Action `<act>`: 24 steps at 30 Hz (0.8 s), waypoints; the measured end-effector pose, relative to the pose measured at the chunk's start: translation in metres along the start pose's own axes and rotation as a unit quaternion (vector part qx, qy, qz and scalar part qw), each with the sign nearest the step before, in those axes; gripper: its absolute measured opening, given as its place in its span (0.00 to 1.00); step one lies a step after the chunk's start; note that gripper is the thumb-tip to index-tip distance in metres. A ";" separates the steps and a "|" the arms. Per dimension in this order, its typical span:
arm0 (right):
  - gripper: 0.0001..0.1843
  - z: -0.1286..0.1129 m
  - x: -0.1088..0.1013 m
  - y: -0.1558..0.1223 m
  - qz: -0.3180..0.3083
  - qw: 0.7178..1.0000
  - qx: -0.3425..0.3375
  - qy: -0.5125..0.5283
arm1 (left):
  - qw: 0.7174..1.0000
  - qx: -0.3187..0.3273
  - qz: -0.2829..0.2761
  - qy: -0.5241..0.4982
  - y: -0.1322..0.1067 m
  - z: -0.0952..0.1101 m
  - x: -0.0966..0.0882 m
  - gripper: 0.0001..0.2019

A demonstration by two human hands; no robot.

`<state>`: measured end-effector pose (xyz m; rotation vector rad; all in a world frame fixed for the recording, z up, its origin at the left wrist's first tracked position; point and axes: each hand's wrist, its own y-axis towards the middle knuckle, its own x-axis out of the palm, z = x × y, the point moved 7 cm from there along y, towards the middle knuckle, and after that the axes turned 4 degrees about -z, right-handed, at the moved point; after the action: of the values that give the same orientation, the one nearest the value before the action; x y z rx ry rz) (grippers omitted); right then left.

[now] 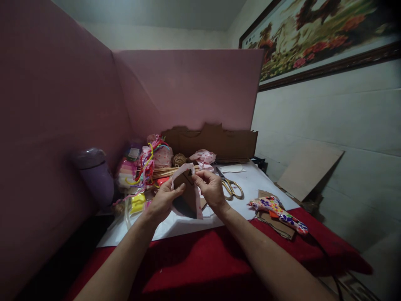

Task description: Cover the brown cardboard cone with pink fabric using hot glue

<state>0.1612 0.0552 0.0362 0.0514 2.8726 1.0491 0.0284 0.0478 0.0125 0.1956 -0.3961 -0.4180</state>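
My left hand [165, 200] grips a brown cardboard piece [185, 186] by its left edge, thumb on the near face. A pale pink patterned strip [199, 207] runs over the cardboard's top edge and hangs down on the right side. With thumb and fingers pinched together, my right hand [211, 188] holds the strip at the cardboard's upper right. Just behind that hand lie gold-handled scissors [231, 189] on the white sheet [166, 232]. The cardboard's far side is hidden.
A flower-patterned glue gun [278, 211] rests on cardboard scraps [277, 225] at right, its cord trailing down. Behind my hands are thin wooden sticks [159, 172], a twine ball [179, 160] and colourful pipe cleaners [146, 161]. A purple cup [98, 179] stands left; torn cardboard [216, 144] leans at back.
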 end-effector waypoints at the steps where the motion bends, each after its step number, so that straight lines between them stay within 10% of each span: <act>1: 0.09 -0.002 0.000 0.000 0.003 1.000 -0.006 -0.004 | 1.000 0.000 -0.004 0.001 0.000 0.000 0.001 0.20; 18: 0.07 -0.030 0.000 -0.014 0.044 0.966 -0.146 -0.209 | 0.999 -0.020 -0.012 -0.023 -0.001 -0.005 0.005 0.20; 24: 0.07 -0.013 -0.002 -0.007 0.027 0.995 -0.063 -0.074 | 0.999 -0.016 -0.019 -0.022 0.000 -0.002 0.006 0.17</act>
<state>0.1624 0.0417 0.0420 0.1904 2.6817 1.1814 0.0338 0.0453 0.0127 0.1639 -0.4298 -0.4666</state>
